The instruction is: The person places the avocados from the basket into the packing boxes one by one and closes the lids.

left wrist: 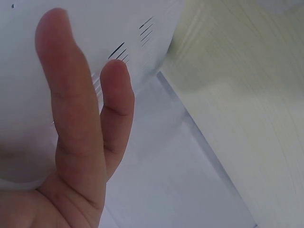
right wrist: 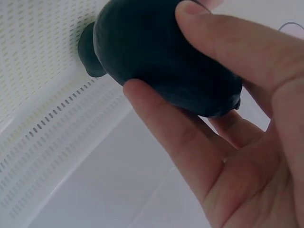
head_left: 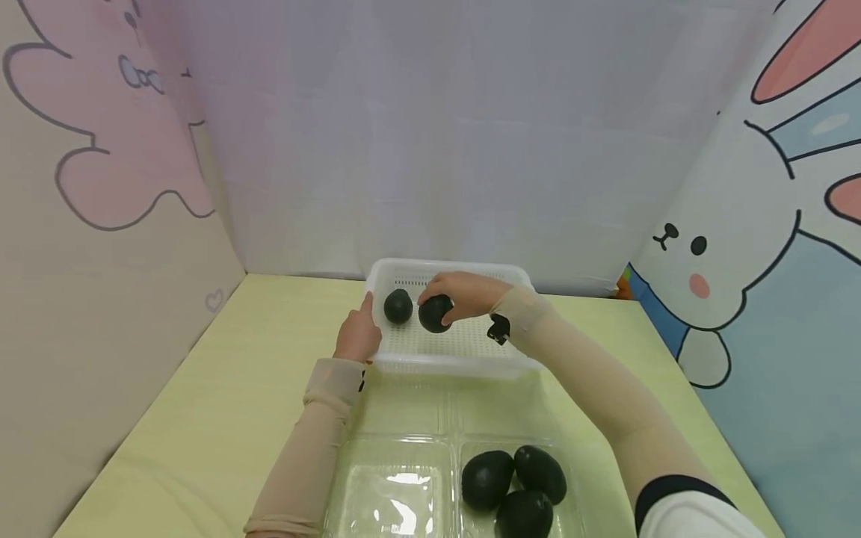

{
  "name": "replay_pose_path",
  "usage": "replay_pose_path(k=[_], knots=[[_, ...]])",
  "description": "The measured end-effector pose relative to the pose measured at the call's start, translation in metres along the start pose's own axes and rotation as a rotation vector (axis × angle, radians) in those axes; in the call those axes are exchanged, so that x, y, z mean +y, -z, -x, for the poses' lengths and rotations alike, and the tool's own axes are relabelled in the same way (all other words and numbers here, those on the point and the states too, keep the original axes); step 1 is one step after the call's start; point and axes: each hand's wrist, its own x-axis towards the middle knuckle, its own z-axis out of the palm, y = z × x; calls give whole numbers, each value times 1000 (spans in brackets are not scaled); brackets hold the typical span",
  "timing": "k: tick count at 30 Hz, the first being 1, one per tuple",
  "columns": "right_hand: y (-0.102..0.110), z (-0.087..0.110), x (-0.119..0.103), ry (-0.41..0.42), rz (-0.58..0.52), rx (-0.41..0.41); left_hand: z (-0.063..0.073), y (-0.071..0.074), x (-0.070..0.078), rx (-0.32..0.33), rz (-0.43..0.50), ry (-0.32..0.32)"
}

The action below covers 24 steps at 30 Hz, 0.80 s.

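Observation:
A dark green avocado (head_left: 436,314) is held in my right hand (head_left: 467,293), over the white perforated basket (head_left: 471,362). In the right wrist view, thumb and fingers curve round this avocado (right wrist: 156,57), its stem end toward the palm. A second avocado (head_left: 398,307) lies in the basket's left part, and part of that avocado (right wrist: 90,52) shows behind the held one. Outside the basket's left side, my left hand (head_left: 358,335) touches its wall. The left wrist view shows two fairly straight fingers (left wrist: 76,109) along that wall; the thumb's position is unclear.
In front of the basket stands a clear plastic tray (head_left: 452,478) with compartments. Three avocados (head_left: 487,480) sit together in its near right compartment. A pale curtain (head_left: 430,149) hangs behind the yellow table (head_left: 202,418), with printed walls on both sides.

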Motion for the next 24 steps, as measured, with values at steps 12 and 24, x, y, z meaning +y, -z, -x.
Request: replay_pose_path(k=[12,24], knots=[[2,6,-9,58,8,20,-1,-1,-1,-11,-11,8],[6,14,-26,115,0,29,0,0,2,26,-59,-23]])
